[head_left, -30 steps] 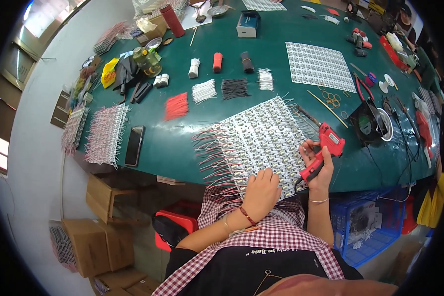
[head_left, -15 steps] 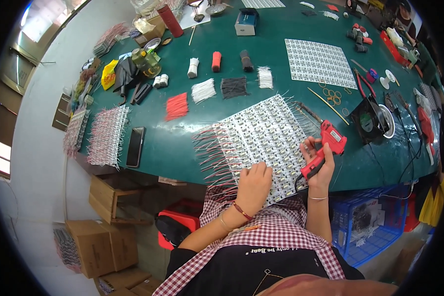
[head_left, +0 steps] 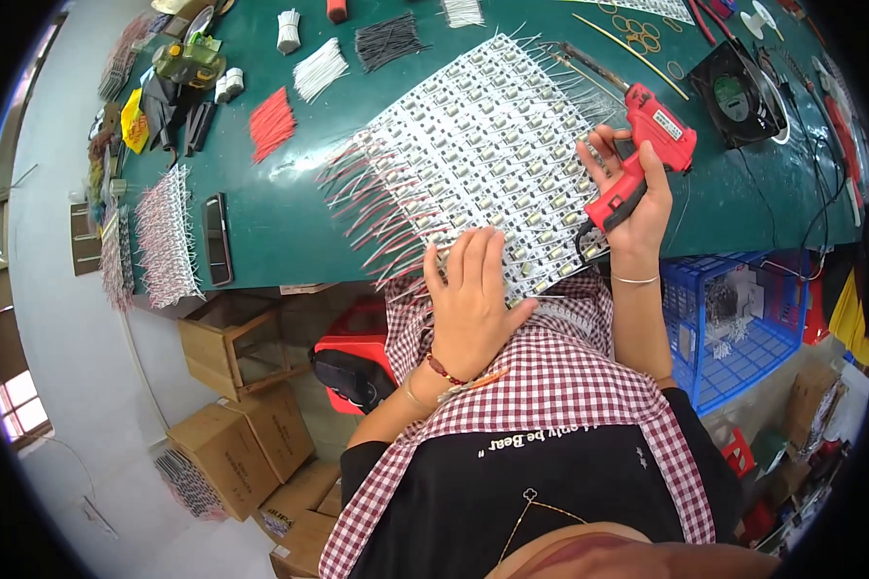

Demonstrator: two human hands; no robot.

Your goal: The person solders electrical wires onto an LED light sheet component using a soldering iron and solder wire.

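A white sheet of small circuit boards [head_left: 483,145] lies tilted across the table's near edge, its front corner over my lap. Red and dark wires [head_left: 391,217] stick out along its left side, and thin pale wires fringe its upper right edge. My left hand [head_left: 468,314] rests on the sheet's near left part, fingers stretched out and thumb spread. In my right hand [head_left: 637,212] is a red soldering gun [head_left: 661,130], gripped by its handle beside the sheet's right edge. The gun's long tip points up and left, near the sheet's far right corner.
Bundles of red wires [head_left: 272,125], white wires [head_left: 320,69] and black wires [head_left: 389,41] lie beyond the sheet. At left are a phone [head_left: 218,236] and a stack of wired boards [head_left: 169,241]. A black fan [head_left: 734,92] stands right, above a blue crate [head_left: 714,376].
My left hand has gone from curled fingers to spread ones on the sheet. The right hand keeps hold of the soldering gun. The view has tipped down, so the table sits higher.
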